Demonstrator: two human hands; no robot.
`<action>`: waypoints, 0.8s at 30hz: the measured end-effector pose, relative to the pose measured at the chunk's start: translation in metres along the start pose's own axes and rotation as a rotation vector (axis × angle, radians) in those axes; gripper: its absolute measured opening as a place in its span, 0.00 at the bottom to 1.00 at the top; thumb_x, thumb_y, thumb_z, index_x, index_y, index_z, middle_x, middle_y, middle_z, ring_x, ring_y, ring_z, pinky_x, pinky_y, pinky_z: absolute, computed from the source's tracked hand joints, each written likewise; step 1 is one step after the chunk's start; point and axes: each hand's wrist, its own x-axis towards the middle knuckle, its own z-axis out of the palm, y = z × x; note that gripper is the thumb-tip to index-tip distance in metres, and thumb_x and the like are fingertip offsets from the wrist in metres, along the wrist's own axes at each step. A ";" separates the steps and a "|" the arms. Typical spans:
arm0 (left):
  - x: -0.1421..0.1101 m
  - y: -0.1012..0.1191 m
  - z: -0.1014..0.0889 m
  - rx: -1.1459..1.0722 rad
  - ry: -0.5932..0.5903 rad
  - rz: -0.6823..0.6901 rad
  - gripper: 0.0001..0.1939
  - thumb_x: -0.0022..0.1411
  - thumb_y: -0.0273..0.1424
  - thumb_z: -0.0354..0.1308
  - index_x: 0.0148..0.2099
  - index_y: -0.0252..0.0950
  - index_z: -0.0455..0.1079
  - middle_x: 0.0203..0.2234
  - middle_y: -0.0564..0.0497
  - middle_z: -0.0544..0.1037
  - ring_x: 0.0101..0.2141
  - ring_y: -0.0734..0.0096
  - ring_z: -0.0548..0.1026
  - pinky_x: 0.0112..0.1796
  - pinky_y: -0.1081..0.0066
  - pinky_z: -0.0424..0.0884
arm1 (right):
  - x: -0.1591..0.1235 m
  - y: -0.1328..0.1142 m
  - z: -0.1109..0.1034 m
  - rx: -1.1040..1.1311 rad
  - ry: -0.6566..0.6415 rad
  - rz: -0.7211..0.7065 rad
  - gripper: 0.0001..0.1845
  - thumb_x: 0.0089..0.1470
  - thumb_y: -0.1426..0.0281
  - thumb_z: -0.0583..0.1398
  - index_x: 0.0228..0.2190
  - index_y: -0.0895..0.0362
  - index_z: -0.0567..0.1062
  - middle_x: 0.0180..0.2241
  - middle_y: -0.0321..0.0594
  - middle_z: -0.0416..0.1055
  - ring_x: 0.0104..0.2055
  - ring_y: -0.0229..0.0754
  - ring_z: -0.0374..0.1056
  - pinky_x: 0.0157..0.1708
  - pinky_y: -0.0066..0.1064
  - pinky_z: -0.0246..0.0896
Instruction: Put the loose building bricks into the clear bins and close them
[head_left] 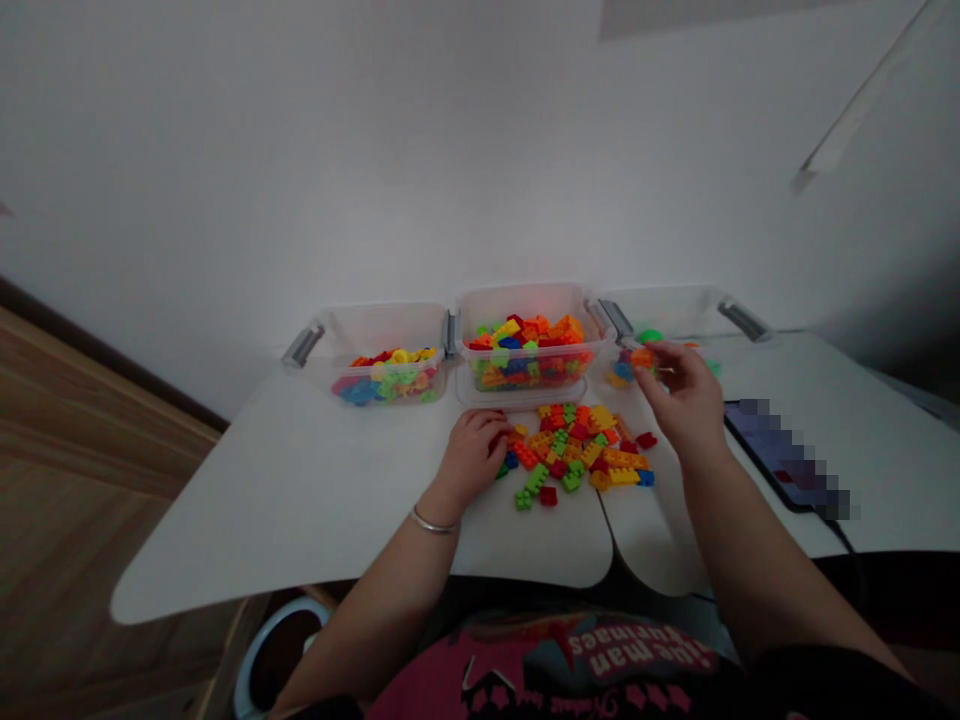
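1. Toy blocks [570,440] lie between the tabletop's [337,500] front and back edges.
2. Left hand [476,450] curls at their left; grip hidden.
3. Right hand [682,395], fingers bent, is at the back edge's right bin [671,305]; cannot tell whether pinching.

Smartphone [765,450] with cable [844,538], right side of white table [300,490]; wood-grain panel [90,480] left; pale-blue bucket [246,668], perhaps, below.
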 end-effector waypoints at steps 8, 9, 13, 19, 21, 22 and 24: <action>-0.001 -0.001 0.000 0.007 -0.002 0.004 0.10 0.61 0.25 0.54 0.42 0.38 0.76 0.41 0.47 0.78 0.45 0.62 0.72 0.50 0.56 0.68 | 0.066 -0.045 0.043 0.010 -0.265 -0.111 0.16 0.53 0.65 0.59 0.44 0.55 0.73 0.43 0.43 0.74 0.40 0.43 0.70 0.41 0.38 0.69; -0.001 -0.001 0.000 0.007 0.001 0.004 0.10 0.60 0.24 0.55 0.42 0.38 0.76 0.41 0.47 0.78 0.46 0.62 0.72 0.50 0.56 0.68 | 0.072 -0.048 0.050 -0.001 -0.319 -0.113 0.16 0.52 0.66 0.59 0.43 0.55 0.74 0.42 0.42 0.75 0.39 0.42 0.70 0.41 0.38 0.68; -0.002 -0.003 0.002 0.004 0.020 0.007 0.10 0.60 0.23 0.55 0.41 0.38 0.75 0.42 0.47 0.77 0.46 0.62 0.71 0.51 0.56 0.68 | 0.093 -0.053 0.076 -0.106 -0.433 -0.103 0.14 0.50 0.71 0.60 0.41 0.56 0.75 0.40 0.42 0.76 0.37 0.42 0.71 0.42 0.38 0.67; -0.003 -0.004 0.003 -0.002 0.026 0.004 0.11 0.60 0.23 0.55 0.41 0.37 0.75 0.43 0.47 0.77 0.46 0.62 0.71 0.51 0.56 0.68 | 0.110 -0.044 0.103 -0.299 -0.510 -0.058 0.10 0.46 0.76 0.61 0.34 0.57 0.77 0.36 0.44 0.77 0.38 0.45 0.72 0.44 0.40 0.68; -0.003 -0.004 0.003 -0.004 0.028 0.006 0.10 0.60 0.23 0.55 0.41 0.38 0.75 0.43 0.47 0.77 0.46 0.62 0.72 0.51 0.56 0.68 | 0.112 -0.043 0.107 -0.360 -0.503 -0.032 0.10 0.46 0.76 0.60 0.34 0.57 0.77 0.36 0.45 0.77 0.39 0.46 0.73 0.45 0.41 0.68; -0.003 -0.005 0.004 -0.003 0.029 0.006 0.10 0.60 0.23 0.55 0.41 0.38 0.75 0.43 0.47 0.77 0.46 0.62 0.72 0.51 0.56 0.68 | 0.113 -0.043 0.108 -0.393 -0.510 -0.017 0.11 0.47 0.77 0.60 0.35 0.58 0.77 0.37 0.46 0.77 0.40 0.47 0.73 0.45 0.41 0.67; -0.003 -0.004 0.004 0.000 0.028 0.007 0.10 0.60 0.23 0.55 0.41 0.38 0.75 0.43 0.48 0.77 0.46 0.62 0.72 0.51 0.56 0.67 | 0.113 -0.045 0.109 -0.444 -0.533 -0.001 0.13 0.48 0.77 0.59 0.37 0.59 0.77 0.39 0.49 0.77 0.42 0.50 0.72 0.47 0.43 0.66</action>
